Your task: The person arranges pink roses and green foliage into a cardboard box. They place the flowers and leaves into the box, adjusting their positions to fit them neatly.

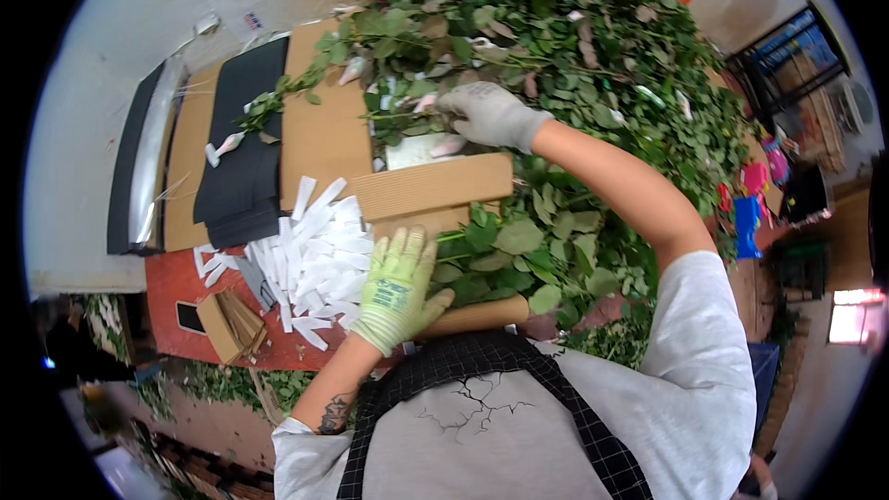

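Cardboard sheets (324, 143) cover a red table (176, 287); paper strips (319, 255) lie near its front edge. Left hand (396, 289), open, presses flat on stems (519, 250); right hand (486, 116) grips stems in the leafy pile (593, 46) at the far edge.
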Available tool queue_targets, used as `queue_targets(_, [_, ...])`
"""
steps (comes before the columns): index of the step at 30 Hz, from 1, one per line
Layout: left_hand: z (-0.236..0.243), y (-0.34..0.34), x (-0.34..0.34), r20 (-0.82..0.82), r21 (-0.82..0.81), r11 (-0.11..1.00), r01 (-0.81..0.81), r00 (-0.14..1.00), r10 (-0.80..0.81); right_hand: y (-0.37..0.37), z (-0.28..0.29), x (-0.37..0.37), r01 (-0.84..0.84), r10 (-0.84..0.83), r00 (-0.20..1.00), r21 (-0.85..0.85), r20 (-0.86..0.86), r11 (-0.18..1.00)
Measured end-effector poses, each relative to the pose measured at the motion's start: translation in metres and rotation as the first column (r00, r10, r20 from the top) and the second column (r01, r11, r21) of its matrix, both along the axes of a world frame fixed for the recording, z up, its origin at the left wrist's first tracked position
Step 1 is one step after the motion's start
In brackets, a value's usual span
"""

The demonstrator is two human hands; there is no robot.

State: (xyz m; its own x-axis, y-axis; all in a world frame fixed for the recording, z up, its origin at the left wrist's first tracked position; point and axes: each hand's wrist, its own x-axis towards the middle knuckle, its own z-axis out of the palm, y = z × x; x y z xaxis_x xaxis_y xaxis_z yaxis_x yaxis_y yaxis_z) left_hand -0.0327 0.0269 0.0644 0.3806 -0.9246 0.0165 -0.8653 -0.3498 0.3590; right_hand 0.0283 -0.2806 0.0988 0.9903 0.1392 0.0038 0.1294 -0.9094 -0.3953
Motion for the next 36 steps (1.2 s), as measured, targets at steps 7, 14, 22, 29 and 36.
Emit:
queue_targets(7, [0.007, -0.003, 0.002, -0.019, -0.008, 1.000, 0.000, 1.000, 0.000, 0.050, -0.081, 0.119, 0.042, -0.077, 0.979, -0.188, -0.188, 0.981])
queue_targets(14, [0.006, -0.012, -0.001, -0.059, 0.019, 1.000, -0.008, 0.998, 0.009, 0.045, -0.078, 0.118, -0.093, 0.033, 0.978, -0.289, -0.207, 0.953])
queue_targets(22, [0.004, -0.011, 0.000, -0.060, -0.038, 0.999, 0.020, 0.998, -0.022, -0.007, 0.064, 0.031, 0.193, -0.159, 0.949, -0.104, 0.273, 0.976])
queue_targets(29, [-0.005, -0.002, 0.000, -0.031, -0.065, 0.998, 0.013, 0.999, -0.015, -0.168, 0.192, -0.122, 0.222, -0.636, 0.354, 0.599, 0.686, 0.770])
queue_targets(36, [-0.018, -0.001, -0.001, -0.051, -0.063, 0.998, 0.005, 0.999, -0.008, -0.295, 0.218, -0.327, 0.320, -0.892, 0.060, 0.837, 0.449, 0.443])
